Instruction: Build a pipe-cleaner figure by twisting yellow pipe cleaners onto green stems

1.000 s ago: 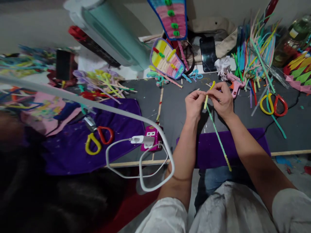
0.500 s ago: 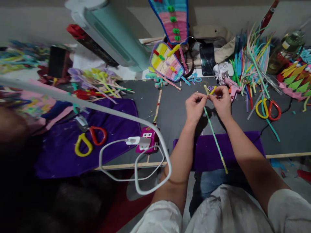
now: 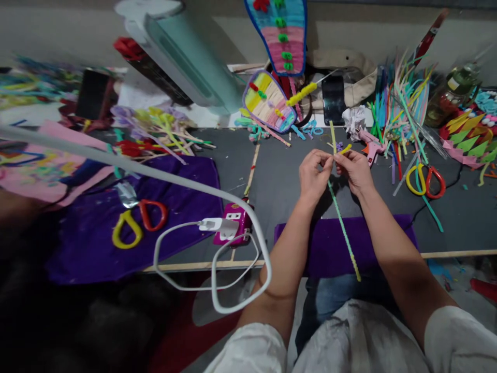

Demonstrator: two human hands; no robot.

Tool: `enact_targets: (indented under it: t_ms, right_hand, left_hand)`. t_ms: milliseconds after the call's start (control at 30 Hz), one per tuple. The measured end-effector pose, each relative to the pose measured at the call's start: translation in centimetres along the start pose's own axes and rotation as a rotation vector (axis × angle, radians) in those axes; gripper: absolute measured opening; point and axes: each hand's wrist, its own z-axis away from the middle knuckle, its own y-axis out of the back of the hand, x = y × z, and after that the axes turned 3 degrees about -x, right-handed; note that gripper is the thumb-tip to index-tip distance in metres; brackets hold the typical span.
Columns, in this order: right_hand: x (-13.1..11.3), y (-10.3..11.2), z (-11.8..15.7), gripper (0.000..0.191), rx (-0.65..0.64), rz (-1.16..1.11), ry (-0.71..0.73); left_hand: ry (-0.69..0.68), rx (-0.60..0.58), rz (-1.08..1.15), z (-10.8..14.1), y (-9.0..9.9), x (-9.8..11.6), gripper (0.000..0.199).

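My left hand (image 3: 315, 173) is closed in a pinch on a long, thin pipe cleaner stem (image 3: 341, 223), green along most of its length and yellowish at both ends. The stem runs upright past my fingertips and slants down over the table's front edge. Right beside it, my right hand (image 3: 355, 170) pinches a short bright yellow pipe cleaner (image 3: 345, 149) against the same stem. The fingertips of both hands nearly meet there and hide the joint. Small purple curls (image 3: 339, 146) lie just behind the hands.
A folded purple cloth (image 3: 341, 248) lies under my forearms. Right are scissors (image 3: 426, 181), a pink glue gun (image 3: 373, 146) and bundled pipe cleaners (image 3: 404, 103). Left are a purple socket block (image 3: 235, 225), a looping white cable (image 3: 213, 280) and more scissors (image 3: 140, 223). A phone (image 3: 333, 98) stands behind.
More of the stem's yellowish upper end shows above my fingers. My hands stay pinched together. A fuzzy yellow piece on a wire at the back has swung to the right.
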Motion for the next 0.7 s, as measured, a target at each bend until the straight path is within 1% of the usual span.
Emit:
enact_targets:
  t_ms: [100,233,333,433,567,700]
  right_hand:
    - [-0.1,0.2,-0.1,0.034,-0.001,0.004,0.008]
    - [-0.3,0.6,-0.2,0.032,-0.019,0.04,-0.007]
    - [-0.3,0.8,-0.4,0.033,-0.01,0.038,-0.028]
    - [-0.2,1.0,-0.5,0.034,-0.028,0.039,-0.045]
    - [0.0,1.2,-0.6,0.031,-0.054,0.051,-0.046]
    - [0.0,1.3,-0.7,0.029,-0.064,0.05,-0.045]
  left_hand:
    - [0.0,-0.026,0.013,0.0,0.0,-0.2,0.02]
    - [-0.013,-0.082,0.055,-0.2,0.4,-0.4,0.014]
    - [-0.045,-0.137,0.09,-0.4,0.6,-0.7,0.027]
    - [-0.078,-0.174,0.087,-0.5,0.7,-0.9,0.03]
    - [-0.111,-0.169,0.046,-0.6,0.9,-1.0,0.026]
    - [-0.18,-0.163,-0.047,-0.7,1.2,-1.0,0.023]
